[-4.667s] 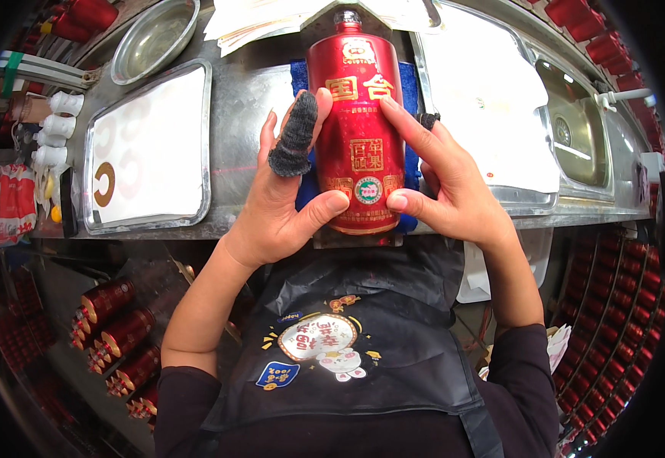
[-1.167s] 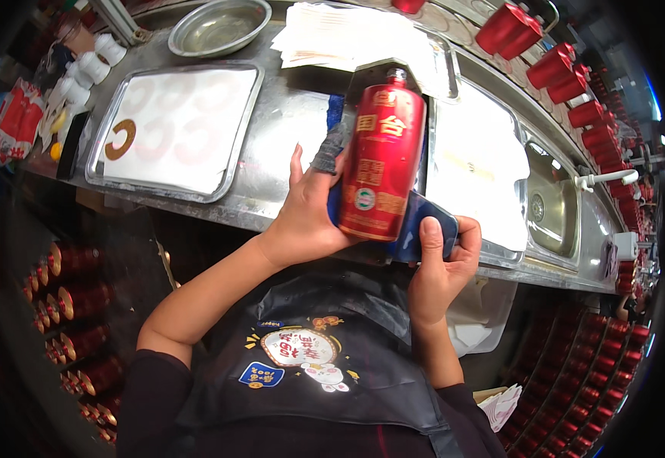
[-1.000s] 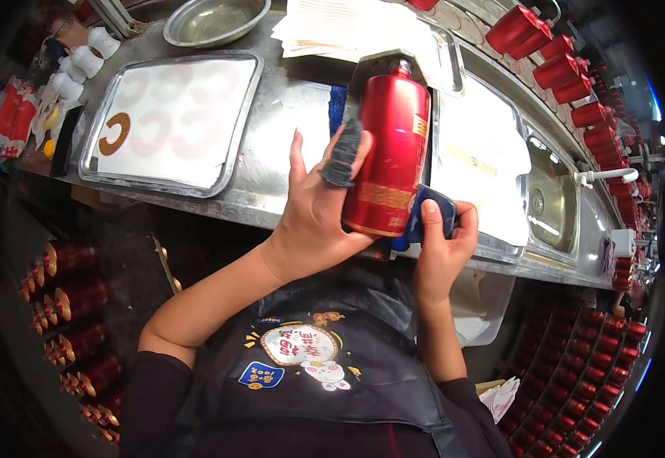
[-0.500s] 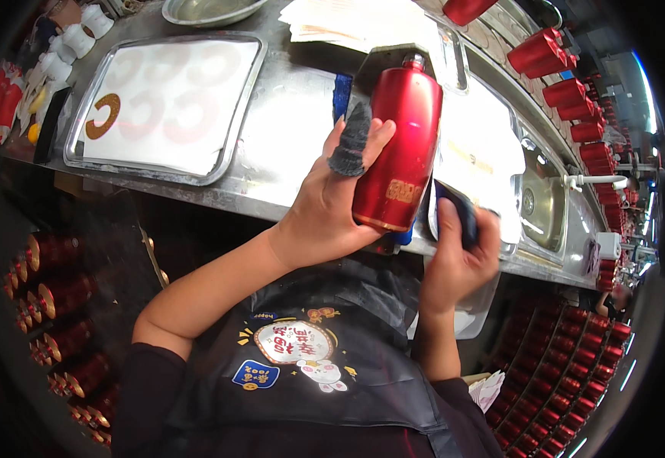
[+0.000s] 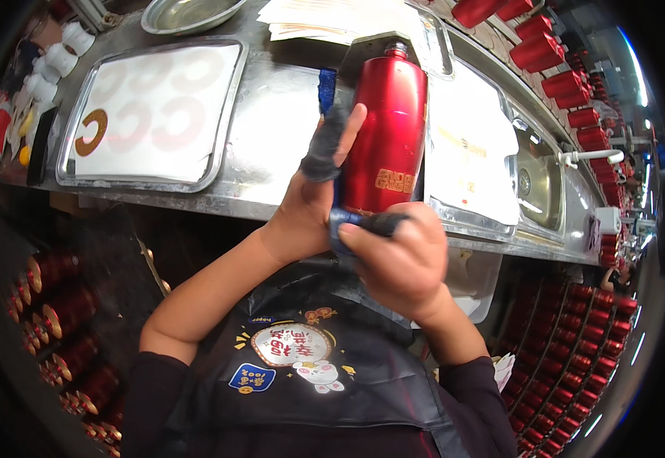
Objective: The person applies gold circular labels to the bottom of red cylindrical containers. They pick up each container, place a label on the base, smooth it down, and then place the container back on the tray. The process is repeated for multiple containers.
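Observation:
A glossy red bottle (image 5: 386, 126) with a gold emblem low on its side leans tilted over the metal counter, its neck by a dark angular block (image 5: 367, 52). My left hand (image 5: 309, 202) closes on the bottle's left side and base, with dark sleeves over some fingertips. At the bottle's lower end my right hand (image 5: 409, 259) is closed, pinching a blue cloth-like piece (image 5: 340, 223) against it; a dark cover sits on one of its fingers. Motion blurs that hand, so the cloth's full shape is hidden. Another blue strip (image 5: 326, 88) shows left of the bottle.
On the left lies a metal tray (image 5: 233, 99) with a white sheet and a gold C-shaped piece (image 5: 92, 131). Another tray (image 5: 500, 229) with white sheets lies right, before a sink (image 5: 550, 191). Papers (image 5: 336, 19) and a metal bowl (image 5: 193, 15) stand behind. Red bottles (image 5: 577, 366) fill racks below.
My right hand has swung left from beside the bottle to its base, bringing the blue cloth there. The view has shifted slightly, and my left fingers have moved along the bottle's left side.

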Tool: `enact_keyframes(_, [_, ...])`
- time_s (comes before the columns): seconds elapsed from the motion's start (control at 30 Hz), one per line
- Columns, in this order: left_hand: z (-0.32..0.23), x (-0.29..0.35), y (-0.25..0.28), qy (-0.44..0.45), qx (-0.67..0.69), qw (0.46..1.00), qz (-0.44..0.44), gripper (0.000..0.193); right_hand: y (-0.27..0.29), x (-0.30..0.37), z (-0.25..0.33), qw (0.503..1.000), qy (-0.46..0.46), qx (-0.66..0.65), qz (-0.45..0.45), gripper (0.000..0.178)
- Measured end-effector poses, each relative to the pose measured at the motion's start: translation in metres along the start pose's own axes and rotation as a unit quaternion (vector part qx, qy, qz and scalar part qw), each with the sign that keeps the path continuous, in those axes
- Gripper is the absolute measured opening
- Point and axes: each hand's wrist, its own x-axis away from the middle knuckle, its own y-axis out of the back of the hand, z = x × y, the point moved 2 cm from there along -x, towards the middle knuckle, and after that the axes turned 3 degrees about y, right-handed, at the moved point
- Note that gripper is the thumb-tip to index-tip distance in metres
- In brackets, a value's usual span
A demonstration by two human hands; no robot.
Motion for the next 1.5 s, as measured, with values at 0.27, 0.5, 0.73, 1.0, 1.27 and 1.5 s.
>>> enact_keyframes(0.27, [0.005,0.007,0.006,0.072,0.033,0.994,0.073,0.109,0.014,0.048,-0.009,0.975,-0.154,-0.084,-0.136,0.046])
enact_keyframes(0.5, [-0.01,0.003,0.003,0.109,-0.059,0.99,0.068,0.123,0.007,0.048,-0.037,0.956,-0.23,-0.175,-0.048,0.023])
enact_keyframes(0.73, [-0.012,-0.001,-0.007,0.18,-0.032,0.978,0.099,0.13,0.027,-0.057,-0.128,0.945,-0.218,-0.078,-0.23,0.014])
enact_keyframes(1.0, [0.008,0.007,0.007,0.199,-0.031,0.967,0.156,0.125,0.012,-0.017,-0.088,0.837,-0.4,-0.337,-0.163,0.014])
enact_keyframes(1.27, [0.013,0.005,0.008,0.123,-0.089,0.973,0.172,0.122,0.016,0.021,-0.053,0.932,-0.21,-0.271,-0.12,0.015])
enact_keyframes(1.5, [0.005,-0.045,0.048,0.25,0.126,0.96,-0.03,0.041,0.009,0.061,-0.066,0.772,-0.404,-0.336,-0.357,0.023])
